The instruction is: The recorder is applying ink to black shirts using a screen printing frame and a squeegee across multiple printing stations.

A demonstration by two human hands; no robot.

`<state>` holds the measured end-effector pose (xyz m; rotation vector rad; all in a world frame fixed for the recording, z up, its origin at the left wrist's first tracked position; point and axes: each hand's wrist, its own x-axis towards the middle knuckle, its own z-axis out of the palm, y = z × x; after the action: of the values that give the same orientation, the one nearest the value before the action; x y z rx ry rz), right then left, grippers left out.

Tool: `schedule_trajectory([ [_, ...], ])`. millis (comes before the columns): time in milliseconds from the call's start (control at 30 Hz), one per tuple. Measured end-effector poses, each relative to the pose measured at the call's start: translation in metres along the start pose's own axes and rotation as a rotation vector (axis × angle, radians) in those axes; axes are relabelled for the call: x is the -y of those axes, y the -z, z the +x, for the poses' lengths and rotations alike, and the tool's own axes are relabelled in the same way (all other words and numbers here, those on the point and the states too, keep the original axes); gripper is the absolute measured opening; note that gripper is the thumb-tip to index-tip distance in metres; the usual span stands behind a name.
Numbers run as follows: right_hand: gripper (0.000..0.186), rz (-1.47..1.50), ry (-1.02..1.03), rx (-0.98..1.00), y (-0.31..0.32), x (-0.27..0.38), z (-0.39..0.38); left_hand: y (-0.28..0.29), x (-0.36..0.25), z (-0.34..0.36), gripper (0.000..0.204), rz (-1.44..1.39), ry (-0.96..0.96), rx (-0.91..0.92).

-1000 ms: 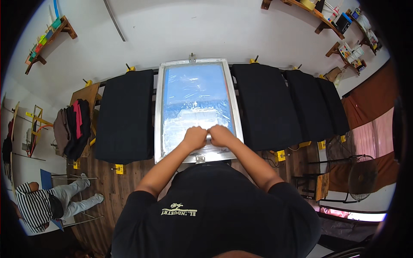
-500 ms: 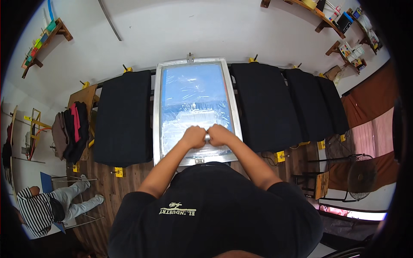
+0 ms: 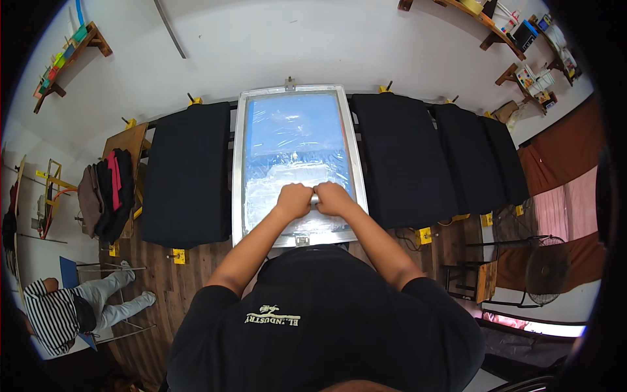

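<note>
Both my hands grip a squeegee [image 3: 315, 198], whose metal handle shows only between my fists; its blade is hidden. My left hand [image 3: 295, 200] closes round its left part, and my right hand [image 3: 333, 198] round its right part, close beside. Under them lies a screen-printing frame [image 3: 356, 157] with silvery metal edges and a blue mesh. White ink [image 3: 277, 178] is smeared across the mesh's nearer half, around my fists. Clear film or tape with shiny creases covers parts of the mesh.
Black cloth-covered boards flank the frame: one on the left [image 3: 186, 173], several on the right [image 3: 398, 157]. Dark garments [image 3: 112, 193] hang at the left. A person in a striped shirt [image 3: 52, 320] sits lower left. A fan [image 3: 547, 269] stands at the right.
My two hands have shifted slightly away from me along the screen, still gripping the squeegee. The whole view has also moved a little.
</note>
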<state>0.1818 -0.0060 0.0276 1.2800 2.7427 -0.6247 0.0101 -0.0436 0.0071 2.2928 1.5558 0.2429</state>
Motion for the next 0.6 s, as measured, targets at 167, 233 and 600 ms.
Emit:
schedule_trajectory([
  [167, 0.022, 0.016, 0.090, -0.169, -0.039, 0.015, -0.051, -0.038, -0.020, -0.047, 0.011, -0.096, -0.130, -0.208],
  [233, 0.028, 0.042, 0.073, -0.076, -0.038, 0.020, -0.065, -0.028, -0.030, -0.060, 0.012, -0.121, -0.125, -0.116],
  [600, 0.019, -0.069, 0.011, 0.003, 0.013, -0.019, 0.027, 0.016, 0.014, 0.026, 0.013, -0.023, 0.003, -0.011],
])
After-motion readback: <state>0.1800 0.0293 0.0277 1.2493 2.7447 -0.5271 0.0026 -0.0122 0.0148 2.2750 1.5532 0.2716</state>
